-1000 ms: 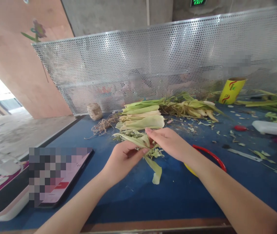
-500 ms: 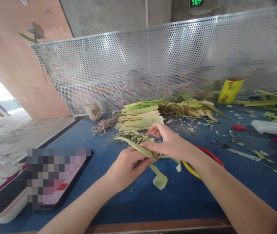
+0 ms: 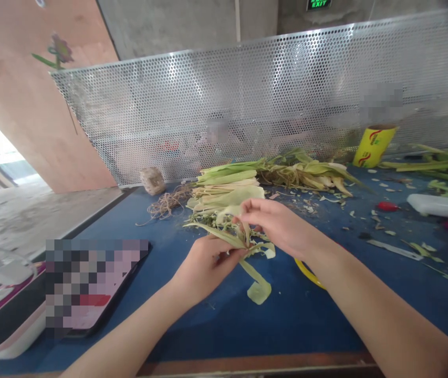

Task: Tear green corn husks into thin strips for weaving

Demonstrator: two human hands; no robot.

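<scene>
My left hand (image 3: 204, 268) is closed with thumb and fingers pinching the base of a small spray of corn husk strips (image 3: 219, 234) low over the blue table. One pale strip end (image 3: 259, 292) hangs down to the table. Above that grip, my right hand (image 3: 277, 223) pinches a pale husk petal (image 3: 229, 214), its fingertips partly hidden. Just behind lies a stack of corn husks (image 3: 227, 197). Small green dried bits (image 3: 202, 218) are at the near edge of the stack.
Twine (image 3: 168, 203) and a whitish block (image 3: 152, 180) lie left of the husks. A phone (image 3: 109, 289) is at left. Further right are a yellow roll (image 3: 375, 146), a blade-like tool (image 3: 395, 250), a yellow ring (image 3: 308, 274) and scraps. A perforated metal screen (image 3: 192, 105) stands behind.
My right hand has lifted slightly and turned, drawing a pale husk petal upward. The held strips are more spread. My left hand stays almost in place.
</scene>
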